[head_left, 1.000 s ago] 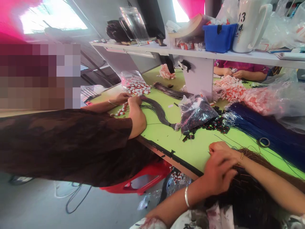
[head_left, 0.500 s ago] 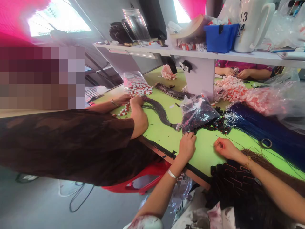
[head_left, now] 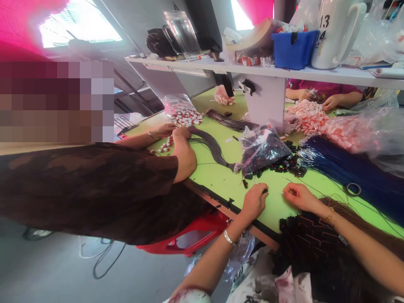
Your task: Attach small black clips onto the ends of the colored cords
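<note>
My left hand (head_left: 254,201) is closed over the green tabletop, its fingertips pinching a small black plastic piece (head_left: 265,191). Facing it, my right hand (head_left: 298,197) pinches a thin wire whose bright tip (head_left: 283,192) sticks out to the left; most of that wire is hidden. A short gap separates the two hands. Beyond them, loose black plastic pieces (head_left: 292,167) spill beside a clear bag (head_left: 260,149) of similar dark pieces. Under my right forearm lies a bundle of brown wires (head_left: 362,229), with many black pieces (head_left: 311,235) at its near end.
A co-worker's arm (head_left: 186,155) reaches onto the table at left, near red-and-white pieces (head_left: 186,114). Blue wires (head_left: 350,179) with a tape ring (head_left: 352,189) lie right. Pink-and-white pieces (head_left: 311,115) are heaped behind. A shelf (head_left: 265,72) spans the back, and another person's hands (head_left: 331,102) work beyond.
My left hand has come back from beside the bag toward my right hand, now with a black piece in its fingers. My right hand has barely moved.
</note>
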The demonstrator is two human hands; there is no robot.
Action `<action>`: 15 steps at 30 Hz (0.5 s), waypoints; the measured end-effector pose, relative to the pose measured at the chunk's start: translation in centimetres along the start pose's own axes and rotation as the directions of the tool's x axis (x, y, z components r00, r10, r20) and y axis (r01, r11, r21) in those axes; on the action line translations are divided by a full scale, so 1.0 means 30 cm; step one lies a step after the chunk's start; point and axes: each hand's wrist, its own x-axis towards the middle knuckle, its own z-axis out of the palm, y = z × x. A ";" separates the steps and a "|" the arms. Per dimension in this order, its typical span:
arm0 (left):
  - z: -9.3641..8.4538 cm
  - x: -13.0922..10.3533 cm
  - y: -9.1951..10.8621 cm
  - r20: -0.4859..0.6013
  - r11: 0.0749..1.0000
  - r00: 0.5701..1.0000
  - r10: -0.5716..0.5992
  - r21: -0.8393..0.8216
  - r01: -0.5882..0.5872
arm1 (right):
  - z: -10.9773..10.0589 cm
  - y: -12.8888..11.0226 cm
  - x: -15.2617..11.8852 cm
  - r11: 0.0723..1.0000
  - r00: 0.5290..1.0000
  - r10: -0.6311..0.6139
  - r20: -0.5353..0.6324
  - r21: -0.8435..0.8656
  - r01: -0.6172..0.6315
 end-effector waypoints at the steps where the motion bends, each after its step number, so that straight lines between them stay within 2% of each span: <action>1: 0.001 0.000 0.002 -0.020 0.999 0.999 -0.027 -0.025 0.027 | -0.001 -0.002 -0.001 1.000 1.000 -0.002 0.001 0.010 0.002; 5: 0.001 0.001 0.003 -0.120 0.990 0.983 -0.139 0.003 0.140 | -0.005 -0.009 -0.004 0.999 1.000 -0.011 0.004 0.031 0.011; 8: 0.000 0.009 -0.001 -0.083 0.981 0.983 -0.165 0.090 0.172 | -0.005 -0.012 -0.005 0.999 1.000 -0.013 0.020 0.053 0.012; 12: -0.007 0.023 0.003 0.049 0.993 0.999 -0.021 0.115 0.015 | -0.003 -0.009 -0.004 0.997 1.000 -0.014 0.020 0.075 0.013; 15: -0.012 0.028 0.021 0.063 0.996 0.995 0.080 0.042 -0.083 | 0.000 -0.001 -0.002 0.997 1.000 -0.012 0.023 0.078 0.010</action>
